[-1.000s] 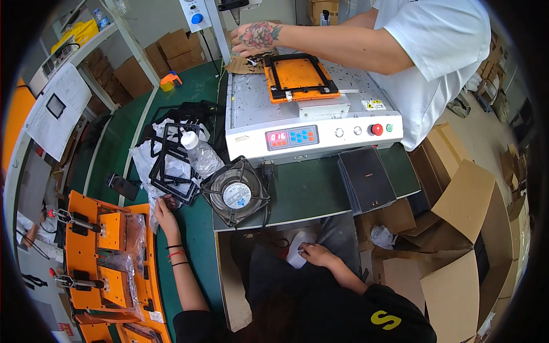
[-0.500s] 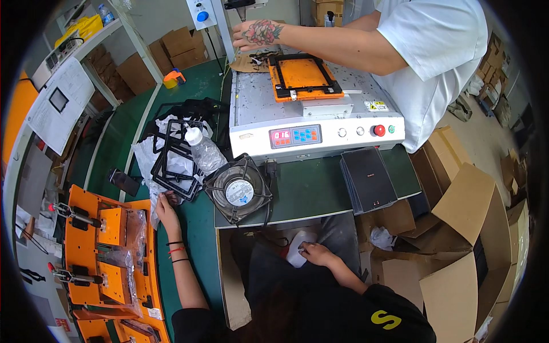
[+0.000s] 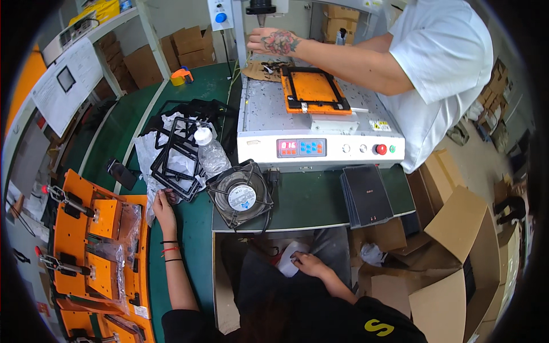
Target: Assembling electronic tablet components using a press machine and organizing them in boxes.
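At the left of the green table my left hand [image 3: 165,214] lies with fingers stretched out, at the edge of a crumpled white sheet [image 3: 146,154]. Just beyond its fingertips, several thin black rectangular frames [image 3: 166,170] are piled on the sheet. Low over my lap, my right hand [image 3: 309,264] has its fingers closed on a folded white cloth [image 3: 290,260]. A clear bottle with a white cap [image 3: 212,158] stands beside the frames. In front of it sits a black cooling fan [image 3: 241,195] with a wire guard.
Across the table a co-worker's tattooed hand [image 3: 280,43] is at a white press machine [image 3: 260,150] carrying an orange fixture [image 3: 313,88]. Dark flat panels [image 3: 369,195] are stacked at the table's front edge. Orange clamp jigs [image 3: 106,220] stand left; open cardboard boxes [image 3: 432,303] right.
The view has shifted slightly, so the scene sits lower in the picture. My left hand stays by the sheet's edge; my right hand still holds the cloth over my lap.
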